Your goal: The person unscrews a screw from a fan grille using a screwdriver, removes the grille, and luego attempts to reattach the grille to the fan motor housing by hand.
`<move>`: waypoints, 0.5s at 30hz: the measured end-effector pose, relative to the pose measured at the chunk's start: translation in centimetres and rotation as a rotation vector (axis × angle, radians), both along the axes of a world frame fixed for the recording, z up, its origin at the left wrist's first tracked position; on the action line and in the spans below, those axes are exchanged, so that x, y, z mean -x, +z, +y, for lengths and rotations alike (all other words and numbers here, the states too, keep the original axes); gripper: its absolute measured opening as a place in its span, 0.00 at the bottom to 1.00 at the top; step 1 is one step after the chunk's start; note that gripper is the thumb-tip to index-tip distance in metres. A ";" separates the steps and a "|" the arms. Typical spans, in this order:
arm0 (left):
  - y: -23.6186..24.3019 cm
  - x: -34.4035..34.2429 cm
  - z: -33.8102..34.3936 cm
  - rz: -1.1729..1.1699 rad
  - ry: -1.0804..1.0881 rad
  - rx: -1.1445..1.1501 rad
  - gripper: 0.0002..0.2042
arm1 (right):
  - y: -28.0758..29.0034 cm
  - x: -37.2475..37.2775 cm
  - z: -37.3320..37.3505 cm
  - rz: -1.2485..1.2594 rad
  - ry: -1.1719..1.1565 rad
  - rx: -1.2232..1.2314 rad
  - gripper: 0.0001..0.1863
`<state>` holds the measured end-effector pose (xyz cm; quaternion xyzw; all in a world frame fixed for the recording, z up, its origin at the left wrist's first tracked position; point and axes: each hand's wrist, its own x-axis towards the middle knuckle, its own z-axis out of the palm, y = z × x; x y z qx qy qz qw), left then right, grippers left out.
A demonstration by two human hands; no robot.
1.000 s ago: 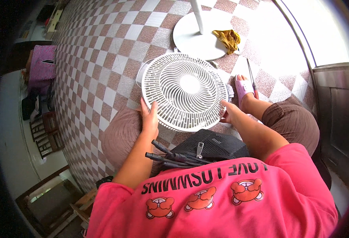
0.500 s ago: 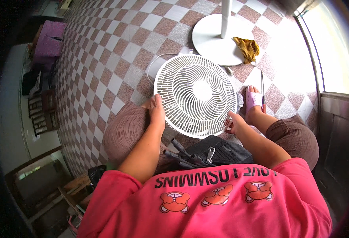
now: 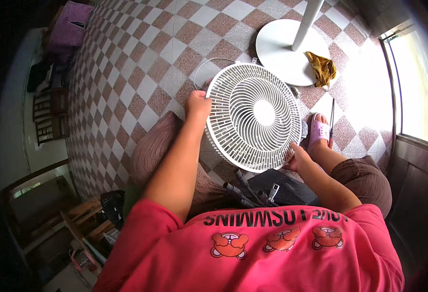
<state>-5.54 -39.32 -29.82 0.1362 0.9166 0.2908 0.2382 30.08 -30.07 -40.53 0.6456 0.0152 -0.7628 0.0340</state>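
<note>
A round white fan grille (image 3: 265, 113) is held up between my two hands, its slotted face turned toward me and slightly tilted. My left hand (image 3: 198, 105) is closed on its left rim. At the lower right rim, my right hand (image 3: 297, 156) grips it with the fingers partly hidden. Just beyond the grille stands a white round fan base (image 3: 277, 44) with its pole (image 3: 305, 27). A mustard-brown cloth (image 3: 322, 69) lies over the base's right edge.
A black mesh bag (image 3: 284, 186) with cables sits at my lap. On the checkered tile floor, a screwdriver (image 3: 332, 124) lies beside my pink clog (image 3: 319, 130). A thin white cord (image 3: 209, 61) curves behind the grille. Wooden chairs (image 3: 51, 114) stand at the left, a bright doorway (image 3: 421, 87) at the right.
My left hand has moved up along the grille's rim, and the grille is tilted more. The whole view has shifted, so base, cloth and grille appear farther right.
</note>
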 end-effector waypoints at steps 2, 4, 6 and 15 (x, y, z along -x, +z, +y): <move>0.1 1.3 1.2 -0.126 0.042 -0.063 0.13 | 0.1 -0.1 0.0 0.023 -0.002 -0.005 0.18; 0.6 2.0 2.6 -0.305 0.070 -0.094 0.11 | -0.1 -0.4 0.2 -0.014 -0.044 -0.029 0.13; 0.7 2.1 3.8 -0.245 0.038 -0.098 0.11 | -0.8 -0.7 0.2 -0.010 -0.040 -0.037 0.13; 0.8 2.9 8.9 -0.150 -0.196 0.306 0.15 | -1.6 -0.9 -0.9 -0.028 -0.088 -0.043 0.13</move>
